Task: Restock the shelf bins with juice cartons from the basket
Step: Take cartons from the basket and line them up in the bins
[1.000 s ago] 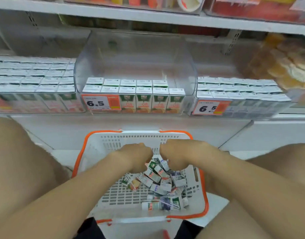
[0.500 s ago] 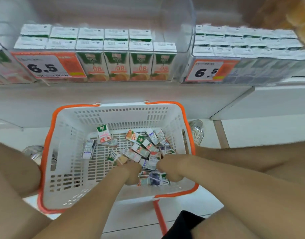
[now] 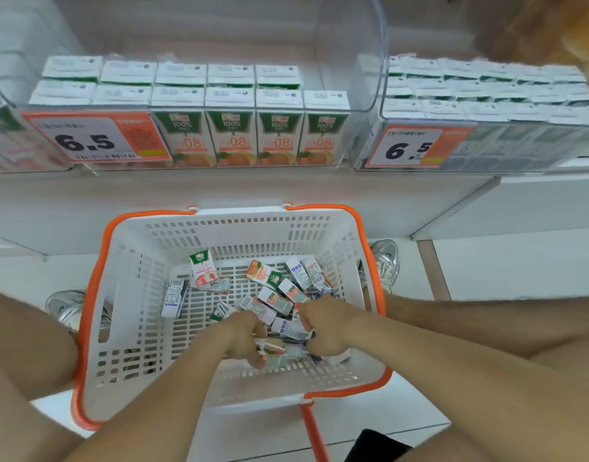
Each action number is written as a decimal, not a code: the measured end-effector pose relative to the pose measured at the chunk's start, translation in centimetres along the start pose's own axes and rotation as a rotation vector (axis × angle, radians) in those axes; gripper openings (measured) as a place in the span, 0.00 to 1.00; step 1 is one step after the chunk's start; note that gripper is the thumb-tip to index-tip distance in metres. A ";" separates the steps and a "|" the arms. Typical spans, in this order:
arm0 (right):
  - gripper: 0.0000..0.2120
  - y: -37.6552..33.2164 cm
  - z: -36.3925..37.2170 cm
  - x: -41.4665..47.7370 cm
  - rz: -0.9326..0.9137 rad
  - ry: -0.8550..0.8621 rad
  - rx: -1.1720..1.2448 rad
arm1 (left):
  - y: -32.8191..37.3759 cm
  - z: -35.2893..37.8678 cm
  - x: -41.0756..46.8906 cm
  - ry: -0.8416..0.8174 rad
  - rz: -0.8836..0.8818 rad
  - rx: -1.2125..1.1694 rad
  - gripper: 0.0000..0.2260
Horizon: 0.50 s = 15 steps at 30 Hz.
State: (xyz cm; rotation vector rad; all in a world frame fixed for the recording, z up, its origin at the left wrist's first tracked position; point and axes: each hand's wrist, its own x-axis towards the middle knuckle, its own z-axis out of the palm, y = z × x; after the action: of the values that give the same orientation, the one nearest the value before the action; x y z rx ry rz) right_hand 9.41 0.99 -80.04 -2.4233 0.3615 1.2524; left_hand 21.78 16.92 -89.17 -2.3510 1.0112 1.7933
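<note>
A white basket with an orange rim (image 3: pixel 119 295) sits on the floor between my knees. Several small juice cartons (image 3: pixel 276 301) lie jumbled in its right half; a peach carton (image 3: pixel 203 270) stands alone further left. My left hand (image 3: pixel 244 338) and my right hand (image 3: pixel 329 328) are both down in the pile near the front wall, fingers curled among the cartons; I cannot see whether either has a firm hold on one. On the shelf above, the middle clear bin (image 3: pixel 349 95) holds two rows of orange juice cartons (image 3: pixel 233 135), with free room behind them.
A fuller bin (image 3: pixel 486 141) with a 6.5 price tag stands to the right, another bin (image 3: pixel 6 141) at the far left. My shoes (image 3: pixel 384 261) flank the basket on the white tiled floor. An orange handle (image 3: pixel 314 431) hangs down at the basket's front.
The view has tilted down from the shelf onto the basket. Both hands have moved from the middle of the pile toward the basket's front wall, staying close together.
</note>
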 end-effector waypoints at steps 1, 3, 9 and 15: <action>0.14 -0.3 -0.8 -0.4 0.016 0.038 0.013 | -0.3 -0.7 -0.4 0.027 0.012 -0.013 0.32; 0.14 -0.8 -2.7 -1.4 0.017 0.112 0.041 | -0.7 -2.3 -1.6 0.073 0.042 -0.048 0.29; 0.16 -2.5 -8.8 -6.3 -0.084 0.387 0.267 | 0.3 -7.0 -7.3 0.331 0.190 -0.287 0.25; 0.10 -2.6 -12.8 -11.1 -0.136 0.669 0.377 | 2.4 -11.0 -15.8 0.529 0.385 -0.504 0.19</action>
State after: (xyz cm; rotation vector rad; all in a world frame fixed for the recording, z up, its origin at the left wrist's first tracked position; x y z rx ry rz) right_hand 13.39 -1.88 -63.62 -2.4060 0.5431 0.2484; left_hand 27.91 18.33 -70.80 -3.2569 1.2500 1.7283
